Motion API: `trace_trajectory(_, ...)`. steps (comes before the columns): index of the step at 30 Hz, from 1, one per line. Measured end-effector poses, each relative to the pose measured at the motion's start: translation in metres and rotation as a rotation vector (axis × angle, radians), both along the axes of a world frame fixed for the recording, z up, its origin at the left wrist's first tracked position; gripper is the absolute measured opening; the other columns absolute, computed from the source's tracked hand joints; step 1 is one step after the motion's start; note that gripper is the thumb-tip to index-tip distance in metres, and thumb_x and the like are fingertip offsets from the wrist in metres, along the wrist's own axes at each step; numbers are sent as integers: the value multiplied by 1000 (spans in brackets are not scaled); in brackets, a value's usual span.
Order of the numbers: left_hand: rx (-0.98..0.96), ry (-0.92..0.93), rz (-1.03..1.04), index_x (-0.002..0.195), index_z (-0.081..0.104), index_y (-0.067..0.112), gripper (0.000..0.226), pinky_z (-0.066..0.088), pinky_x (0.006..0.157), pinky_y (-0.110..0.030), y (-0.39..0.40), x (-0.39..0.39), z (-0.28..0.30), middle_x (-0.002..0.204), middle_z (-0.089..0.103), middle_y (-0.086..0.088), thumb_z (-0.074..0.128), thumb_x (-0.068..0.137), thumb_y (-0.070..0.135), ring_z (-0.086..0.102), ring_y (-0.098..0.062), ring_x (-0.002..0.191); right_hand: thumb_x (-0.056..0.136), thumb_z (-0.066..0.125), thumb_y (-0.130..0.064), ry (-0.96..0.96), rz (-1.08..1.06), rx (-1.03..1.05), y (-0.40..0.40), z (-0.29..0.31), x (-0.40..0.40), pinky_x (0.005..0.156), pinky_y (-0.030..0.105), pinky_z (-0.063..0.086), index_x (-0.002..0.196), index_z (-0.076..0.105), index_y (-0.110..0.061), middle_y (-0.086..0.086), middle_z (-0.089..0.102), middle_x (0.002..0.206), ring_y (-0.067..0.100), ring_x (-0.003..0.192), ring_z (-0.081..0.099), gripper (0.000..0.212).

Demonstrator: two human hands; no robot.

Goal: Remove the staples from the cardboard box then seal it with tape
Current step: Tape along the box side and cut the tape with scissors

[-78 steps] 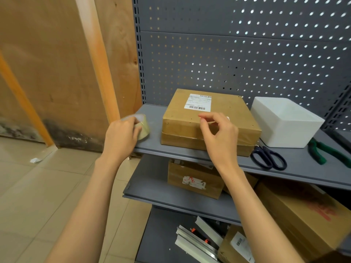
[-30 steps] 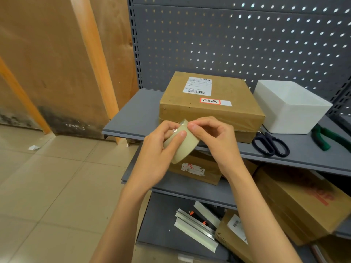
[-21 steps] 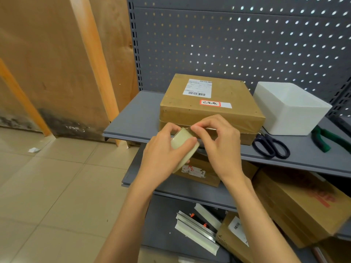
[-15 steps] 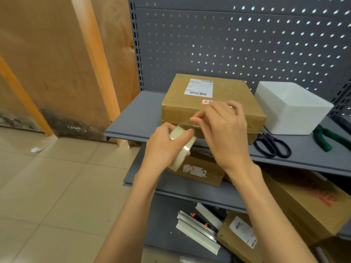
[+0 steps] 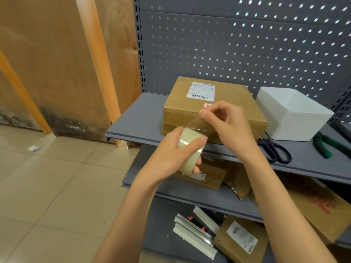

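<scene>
Hands hide the cardboard box (image 5: 182,111)'s near edge and red label.

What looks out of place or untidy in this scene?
On the bottom shelf, metal strips and a small labelled box lie tilted in a loose heap. A paper scrap lies on the floor tiles.

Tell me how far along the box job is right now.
No staples are discernible on the box from this view, and the pliers lie aside on the shelf. In hand: the left hand grips the tape roll while the right hand pinches a clear strip pulled from it. Left: sticking it over the box and cutting it, perhaps with the scissors.
</scene>
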State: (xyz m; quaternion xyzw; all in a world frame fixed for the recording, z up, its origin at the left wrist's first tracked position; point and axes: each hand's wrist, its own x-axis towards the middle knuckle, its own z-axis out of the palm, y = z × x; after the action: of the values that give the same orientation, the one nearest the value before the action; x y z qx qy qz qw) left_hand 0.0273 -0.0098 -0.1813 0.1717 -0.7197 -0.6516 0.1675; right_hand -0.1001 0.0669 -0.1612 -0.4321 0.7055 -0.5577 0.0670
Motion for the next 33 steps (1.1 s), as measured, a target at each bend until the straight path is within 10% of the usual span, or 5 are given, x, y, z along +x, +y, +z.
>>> trace_trajectory(5,1,-135,91,97,53,7,33,52,50,-27,1,-12,-4,52,63,1,60,88,37,61,-13,43,87,63,-23,359,-130,-29,-7,9,-2,71,5,40,80,66,-16,-16,60,75,-5,74,56,10)
trace_trajectory(33,241,1,111,108,54,10,28,57,60,-32,2,-24,-5,62,68,-8,44,97,35,67,-23,56,76,74,-32,347,-105,152,-58,-4,-55,70,25,47,81,70,-16,-3,65,74,8,72,57,16)
